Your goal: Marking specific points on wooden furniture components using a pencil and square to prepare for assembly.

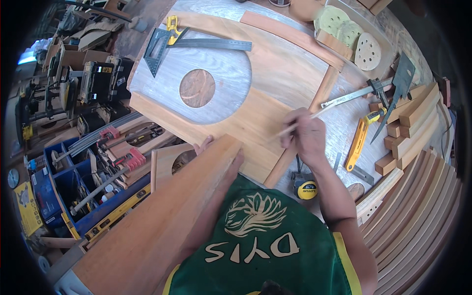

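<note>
My right hand (pixel 309 135) is closed round a thin pencil (pixel 317 112), its lower end close to a pale curved wooden panel (pixel 268 115) on the worktable. A long, wide wooden board (pixel 162 221) slants up from the lower left, its far end over the panel's near edge. Wrapped about that end is my left hand (pixel 237 162), with fingers showing on both sides and the palm hidden. Below my right hand a narrow wooden strip (pixel 280 164) borders the panel. A combination square (pixel 211 44) lies at the panel's far left, over its rounded opening.
To the right are a clamp (pixel 378 88), a yellow utility knife (pixel 360 140), a tape measure (pixel 306 188) and stacked wood strips (pixel 418 221). Sanding discs (pixel 334 22) sit at the back right. A blue toolbox (pixel 59 182) with red clamps beside it stands at the left.
</note>
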